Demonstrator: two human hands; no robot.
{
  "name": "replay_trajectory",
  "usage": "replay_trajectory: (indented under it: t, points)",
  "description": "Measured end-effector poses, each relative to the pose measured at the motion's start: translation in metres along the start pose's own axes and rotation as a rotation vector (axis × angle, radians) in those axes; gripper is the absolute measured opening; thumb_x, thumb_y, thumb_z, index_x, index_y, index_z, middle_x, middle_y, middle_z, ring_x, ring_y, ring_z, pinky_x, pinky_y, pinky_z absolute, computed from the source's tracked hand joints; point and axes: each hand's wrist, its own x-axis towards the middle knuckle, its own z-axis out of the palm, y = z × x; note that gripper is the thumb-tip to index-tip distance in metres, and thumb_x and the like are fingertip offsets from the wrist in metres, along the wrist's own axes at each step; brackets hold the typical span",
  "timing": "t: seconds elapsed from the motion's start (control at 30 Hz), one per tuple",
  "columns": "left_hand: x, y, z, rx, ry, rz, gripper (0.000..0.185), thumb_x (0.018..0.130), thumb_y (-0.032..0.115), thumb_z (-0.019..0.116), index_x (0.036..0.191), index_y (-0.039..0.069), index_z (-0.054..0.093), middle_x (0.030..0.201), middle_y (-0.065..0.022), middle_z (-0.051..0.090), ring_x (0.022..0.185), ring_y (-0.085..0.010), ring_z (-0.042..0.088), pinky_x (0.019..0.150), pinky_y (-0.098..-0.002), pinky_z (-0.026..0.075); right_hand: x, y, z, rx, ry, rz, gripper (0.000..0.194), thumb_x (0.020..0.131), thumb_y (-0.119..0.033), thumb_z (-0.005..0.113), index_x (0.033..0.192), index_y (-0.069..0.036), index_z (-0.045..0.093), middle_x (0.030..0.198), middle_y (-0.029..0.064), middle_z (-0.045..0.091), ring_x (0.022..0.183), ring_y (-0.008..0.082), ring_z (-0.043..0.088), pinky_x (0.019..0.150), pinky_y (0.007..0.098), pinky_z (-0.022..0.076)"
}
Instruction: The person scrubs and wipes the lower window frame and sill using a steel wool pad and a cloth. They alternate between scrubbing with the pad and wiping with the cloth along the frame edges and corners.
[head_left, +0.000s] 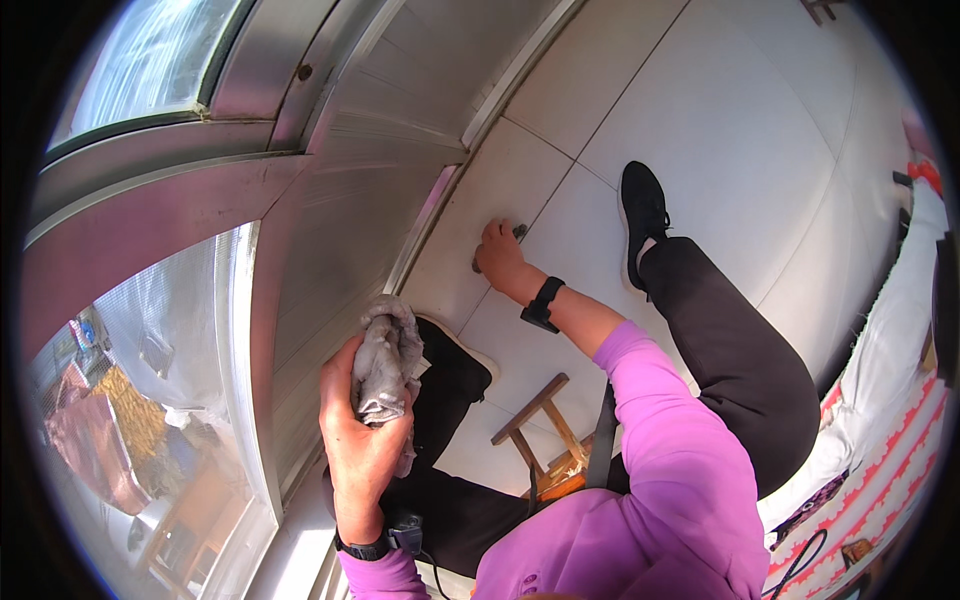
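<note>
My left hand (365, 442) is closed around a bunched, damp-looking grey cloth (386, 367), held up beside the panelled metal door (337, 255). Down at the white floor tiles, my right hand (501, 253) curls over a small dark grey item (519, 232). Bits of that item stick out on both sides of the fingers; the hand hides the rest, so its kind cannot be told. It lies close to a tile joint, a short way from the door's bottom track (420, 232).
A low wooden stool (536, 409) stands beneath me. My black shoe (642, 217) rests on the tiles (720, 135). At right is a bed edge with white and red-patterned fabric (885, 480). Window glass (150, 67) and a mesh screen (172, 360) fill the left side.
</note>
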Motion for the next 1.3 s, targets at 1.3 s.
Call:
replay_trajectory:
  t: [1.3]
  points:
    - [0.001,-0.021,-0.025,0.091,0.129,0.298,0.072,0.068,0.021,0.068,0.139,0.017,0.054,0.123,-0.018,0.066,0.112,-0.0359,0.065,0.094,-0.0434,0.052,-0.133,-0.036,-0.147,1.121,-0.061,0.428,0.069,0.077,-0.019,0.066,0.142,-0.002,0.051,0.115,0.0194,0.069,0.097,0.0257,0.069,0.085,0.0363,0.0547]
